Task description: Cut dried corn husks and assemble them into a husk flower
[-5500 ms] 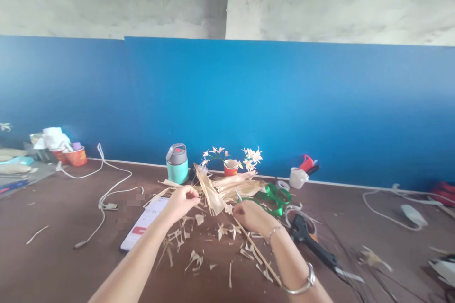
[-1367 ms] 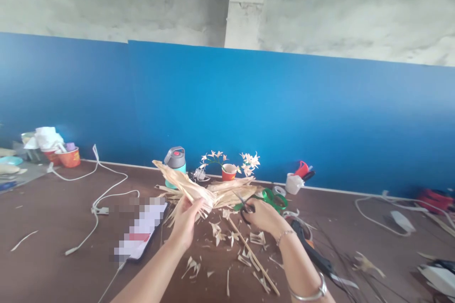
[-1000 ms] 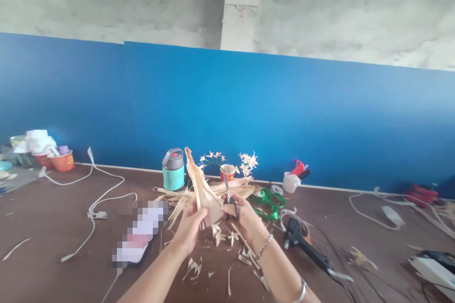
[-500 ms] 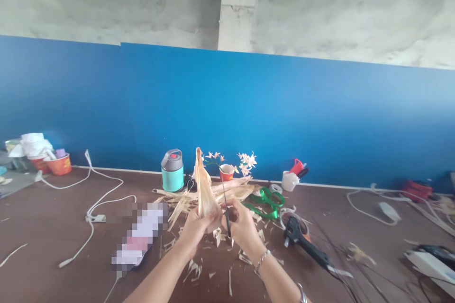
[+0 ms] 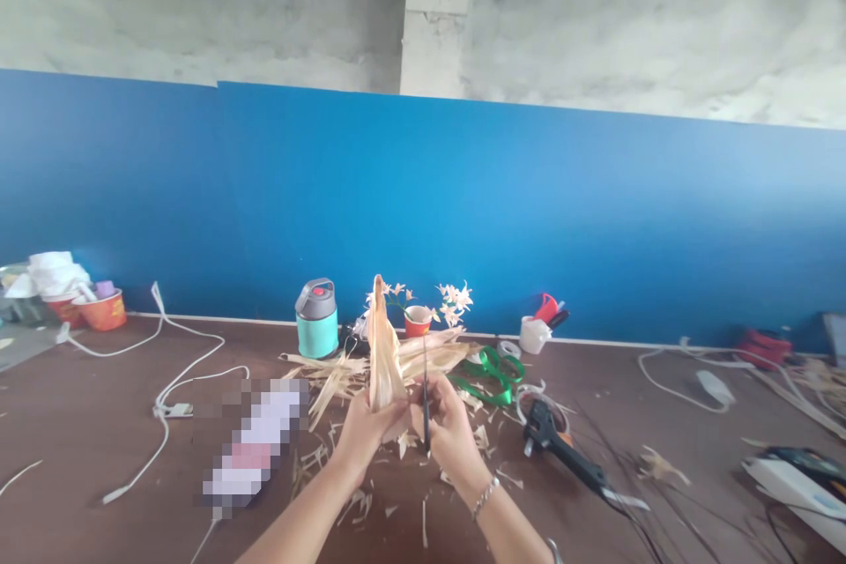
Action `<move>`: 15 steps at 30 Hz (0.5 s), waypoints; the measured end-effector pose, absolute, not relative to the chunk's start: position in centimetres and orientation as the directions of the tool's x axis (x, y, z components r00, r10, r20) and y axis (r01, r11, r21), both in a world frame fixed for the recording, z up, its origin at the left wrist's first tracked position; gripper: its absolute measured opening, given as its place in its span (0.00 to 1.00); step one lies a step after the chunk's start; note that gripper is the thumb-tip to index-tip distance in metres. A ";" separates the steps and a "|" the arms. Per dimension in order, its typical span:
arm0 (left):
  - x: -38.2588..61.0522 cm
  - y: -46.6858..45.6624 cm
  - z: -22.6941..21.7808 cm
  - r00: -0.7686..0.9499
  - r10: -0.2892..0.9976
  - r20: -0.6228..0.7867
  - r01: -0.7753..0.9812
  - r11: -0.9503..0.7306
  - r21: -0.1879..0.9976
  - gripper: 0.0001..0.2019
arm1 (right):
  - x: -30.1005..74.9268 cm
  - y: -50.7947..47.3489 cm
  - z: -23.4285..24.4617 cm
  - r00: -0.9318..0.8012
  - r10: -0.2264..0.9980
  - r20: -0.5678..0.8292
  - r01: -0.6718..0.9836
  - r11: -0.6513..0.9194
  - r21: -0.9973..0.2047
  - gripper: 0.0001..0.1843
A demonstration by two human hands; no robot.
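A pale dried corn husk (image 5: 383, 357) stands upright above the table, its narrow tip pointing up. My left hand (image 5: 363, 432) is closed around its lower end. In my right hand (image 5: 449, 432), whose fingers are curled, is a pair of scissors (image 5: 426, 419) with dark handles, the thin blades pointing up beside the husk. The two hands are close together, and the fingertips of the right are near the husk's lower edge. Behind them lie more husk strips (image 5: 337, 383) in a loose pile, and small cut scraps (image 5: 360, 502) are scattered below.
Behind the pile stand a turquoise flask (image 5: 317, 330), a red paper cup (image 5: 418, 322) and white flowers (image 5: 455, 300). Green ribbon (image 5: 493, 379) and a black glue gun (image 5: 561, 449) lie to the right. A blurred-out device (image 5: 255, 441) and white cables (image 5: 165, 388) are on the left.
The husk has turned more upright, its tip shifting slightly right. Both hands remain close together with the same things in them. The whole view has shifted a little.
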State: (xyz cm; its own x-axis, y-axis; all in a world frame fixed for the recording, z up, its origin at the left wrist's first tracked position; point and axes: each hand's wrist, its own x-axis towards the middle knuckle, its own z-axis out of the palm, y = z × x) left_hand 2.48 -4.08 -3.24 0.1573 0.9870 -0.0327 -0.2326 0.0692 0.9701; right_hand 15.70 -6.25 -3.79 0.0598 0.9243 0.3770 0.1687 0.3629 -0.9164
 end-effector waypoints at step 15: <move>2.5 -4.8 -2.4 0.300 0.954 0.015 -0.254 0.064 0.965 0.19 | 15.8 -5.9 -3.8 0.011 1.000 0.006 -0.373 0.009 -0.928 0.22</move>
State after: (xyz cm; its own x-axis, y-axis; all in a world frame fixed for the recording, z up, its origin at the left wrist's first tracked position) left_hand 2.47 -4.78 -2.44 0.2997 0.9539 0.0153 -0.2541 0.0643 0.9650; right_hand 15.76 -5.87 -3.82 0.0106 0.9999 0.0058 -0.3729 0.0093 -0.9278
